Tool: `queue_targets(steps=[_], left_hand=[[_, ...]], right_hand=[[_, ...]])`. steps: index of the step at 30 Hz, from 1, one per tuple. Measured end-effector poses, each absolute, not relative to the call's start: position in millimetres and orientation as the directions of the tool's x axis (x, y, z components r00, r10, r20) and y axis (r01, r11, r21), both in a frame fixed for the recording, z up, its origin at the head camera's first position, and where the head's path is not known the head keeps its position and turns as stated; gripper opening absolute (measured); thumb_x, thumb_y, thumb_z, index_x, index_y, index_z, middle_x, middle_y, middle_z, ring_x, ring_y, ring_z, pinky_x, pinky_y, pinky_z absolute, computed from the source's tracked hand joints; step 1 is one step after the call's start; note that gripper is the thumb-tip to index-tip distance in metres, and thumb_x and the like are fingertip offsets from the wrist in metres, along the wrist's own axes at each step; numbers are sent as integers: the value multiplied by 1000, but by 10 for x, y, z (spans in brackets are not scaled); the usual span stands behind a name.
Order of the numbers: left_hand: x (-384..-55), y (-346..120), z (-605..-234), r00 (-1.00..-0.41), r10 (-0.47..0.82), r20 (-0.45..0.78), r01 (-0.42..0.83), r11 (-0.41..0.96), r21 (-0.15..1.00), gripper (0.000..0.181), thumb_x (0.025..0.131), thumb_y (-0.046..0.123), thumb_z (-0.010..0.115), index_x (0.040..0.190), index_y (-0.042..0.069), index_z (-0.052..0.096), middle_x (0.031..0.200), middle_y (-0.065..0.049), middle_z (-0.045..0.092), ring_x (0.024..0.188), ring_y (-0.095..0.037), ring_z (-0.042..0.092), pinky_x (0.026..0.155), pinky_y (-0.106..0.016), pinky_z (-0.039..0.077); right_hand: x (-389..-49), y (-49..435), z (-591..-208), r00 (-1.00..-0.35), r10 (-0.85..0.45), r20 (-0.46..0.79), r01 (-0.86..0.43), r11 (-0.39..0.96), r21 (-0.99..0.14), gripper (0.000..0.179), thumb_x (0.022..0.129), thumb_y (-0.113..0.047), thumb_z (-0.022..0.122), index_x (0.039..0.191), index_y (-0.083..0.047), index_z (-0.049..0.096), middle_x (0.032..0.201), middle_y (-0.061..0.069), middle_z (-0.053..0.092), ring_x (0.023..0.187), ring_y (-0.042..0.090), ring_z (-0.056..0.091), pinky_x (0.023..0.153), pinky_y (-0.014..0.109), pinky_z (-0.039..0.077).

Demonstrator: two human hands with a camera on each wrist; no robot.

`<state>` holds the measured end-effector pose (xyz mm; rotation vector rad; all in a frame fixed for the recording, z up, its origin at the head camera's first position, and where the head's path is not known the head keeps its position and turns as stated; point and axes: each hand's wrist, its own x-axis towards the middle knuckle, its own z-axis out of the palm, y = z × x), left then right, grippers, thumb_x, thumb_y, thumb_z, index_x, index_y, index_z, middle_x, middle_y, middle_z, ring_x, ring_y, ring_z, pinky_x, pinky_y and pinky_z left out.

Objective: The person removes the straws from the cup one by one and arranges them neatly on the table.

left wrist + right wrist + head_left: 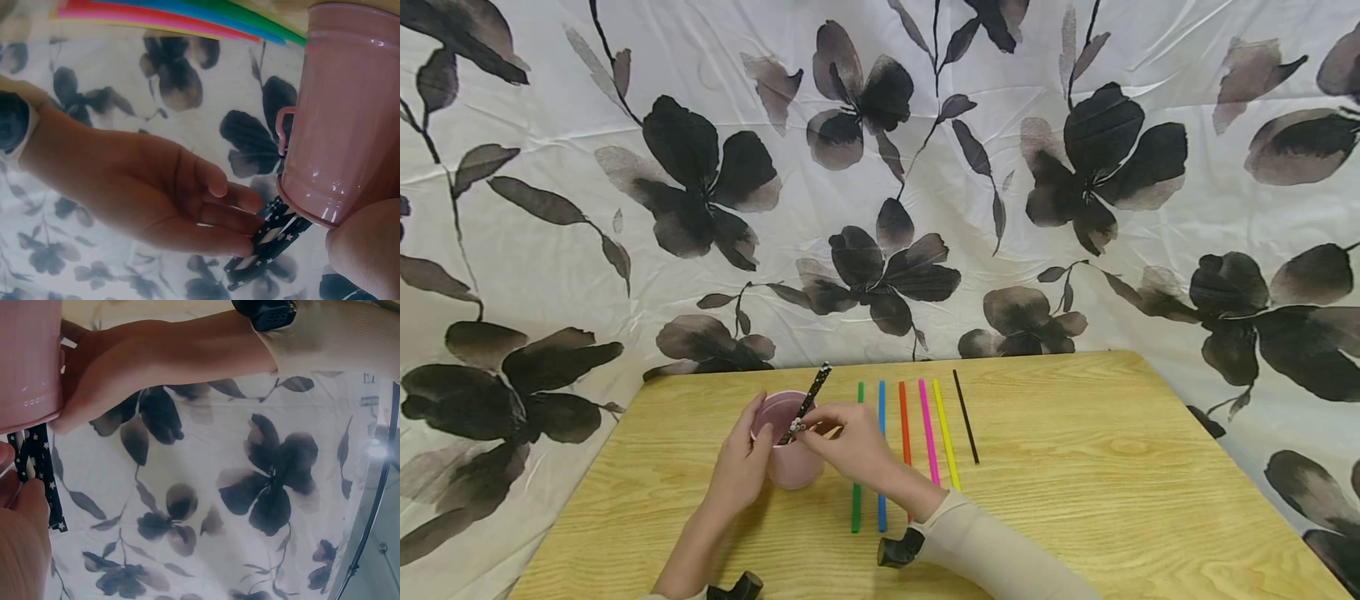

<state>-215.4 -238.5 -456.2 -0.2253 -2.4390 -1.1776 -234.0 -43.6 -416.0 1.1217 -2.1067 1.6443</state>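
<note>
The right hand (850, 437) pinches at least one of the patterned black sticks (814, 390) in the mouth of the pink cup (796, 468), at its nine o'clock; a loose pinch could drop it. The left hand (741, 462) grips the cup's nine-o'clock side; slackening there could let it tip. Toward three o'clock lie coloured sticks (905, 412), which a dipping right forearm (917, 490) could scatter.

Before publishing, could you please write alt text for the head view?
A person's left hand holds a pink cup, the right hand pinching a patterned straw at its mouth; six solid-colored straws lie on a wooden table.
</note>
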Motion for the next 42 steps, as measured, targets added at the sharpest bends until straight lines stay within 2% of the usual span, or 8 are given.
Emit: queue_targets(steps=[8,13,20,23,27,31,34,42], left_hand=[[-2144,-2372,-4557,-895,-44,444,317,639,701,46,94,24,38,138,17,28,132,-13,39,116,-28,40,89,-48,37],[-2156,-2370,-4536,-895,-41,444,316,643,697,46,94,24,38,138,14,29,134,-11,37,119,-29,37,92,-48,34],[-2166,-2377,-4512,-896,-45,441,310,647,696,46,94,23,39,138,21,28,136,-9,36,120,-29,35,93,-49,33],[-2166,-2380,-4519,-897,-40,440,314,642,699,46,93,23,39,138,23,29,136,-7,36,120,-28,36,93,-49,33],[-2172,-2390,-4541,-898,-38,439,315,639,702,45,93,23,40,137,25,30,136,-4,37,119,-26,36,93,-47,33],[-2189,-2396,-4548,-899,-40,436,314,636,705,45,93,24,40,138,26,30,136,-3,36,119,-25,36,94,-46,32],[-2190,-2394,-4552,-899,-39,437,315,635,705,46,93,24,40,138,27,29,136,-3,36,120,-25,36,94,-46,32],[-2173,-2379,-4550,-906,-42,421,302,632,714,46,94,25,39,138,25,27,136,-5,36,120,-26,36,94,-48,31]], right_hand=[[-2149,-264,-3794,-668,-372,644,-697,9,-717,8,78,-5,65,85,-2,67,80,7,66,73,13,62,53,25,51],[-2119,-138,-3572,-674,-358,646,-691,-6,-723,8,78,-3,65,85,0,66,79,10,66,70,16,62,53,27,51],[-2137,75,-3261,-682,-307,663,-665,-117,-738,10,78,1,63,86,6,64,78,14,64,60,17,61,51,33,51],[-2156,194,-3129,-676,-265,688,-658,-203,-725,9,78,5,61,86,9,61,80,19,63,63,21,61,50,40,51],[-2268,387,-3022,-661,-193,725,-676,-265,-687,9,79,3,61,88,6,60,81,21,62,69,29,61,49,42,50],[-2433,596,-2988,-666,-106,739,-699,-259,-667,11,79,-1,63,89,5,61,79,19,63,68,30,61,50,41,51],[-2478,728,-2962,-699,-59,713,-683,-241,-690,13,78,-1,64,88,7,60,78,20,62,65,27,61,52,41,51],[-2502,983,-2958,-760,-20,649,-643,-118,-757,16,80,1,61,92,12,59,78,18,62,63,28,60,55,37,52]])
